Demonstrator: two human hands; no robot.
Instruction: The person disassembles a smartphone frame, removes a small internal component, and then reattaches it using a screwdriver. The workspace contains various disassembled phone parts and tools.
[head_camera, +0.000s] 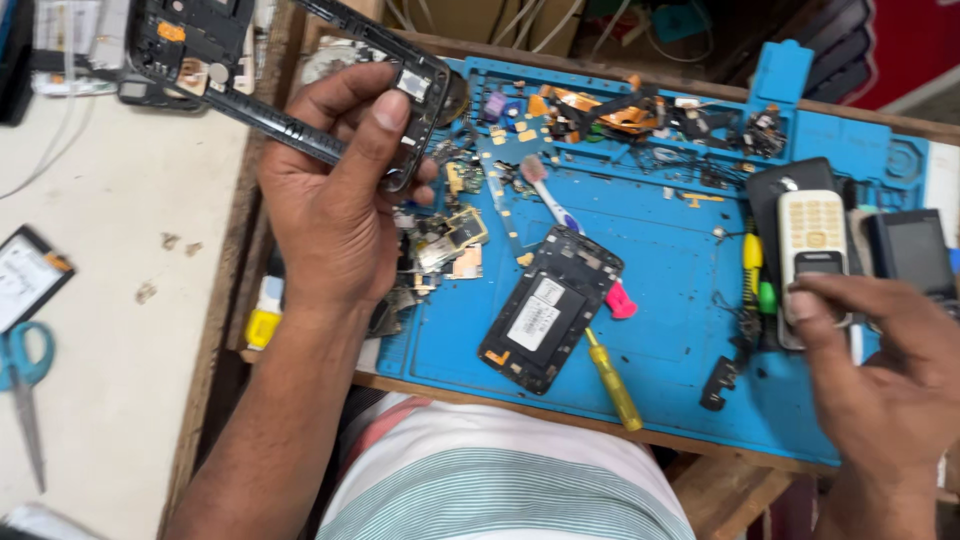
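Observation:
My left hand (335, 195) grips a black phone frame (290, 70), holding it raised over the left edge of the blue work mat (670, 250), thumb pressed on its corner. My right hand (880, 370) rests at the mat's right side, fingertips touching the lower end of a white keypad phone (812, 245). An opened black phone body (548, 308) lies face down in the middle of the mat. A yellow-handled screwdriver (612, 382) lies just beside it.
A toothbrush (548, 195), a pink pick (621, 302) and several loose circuit parts (450, 240) litter the mat. Dark phones (915, 255) sit at the right. Blue-handled scissors (25, 385) and a battery (25, 275) lie on the white table at left.

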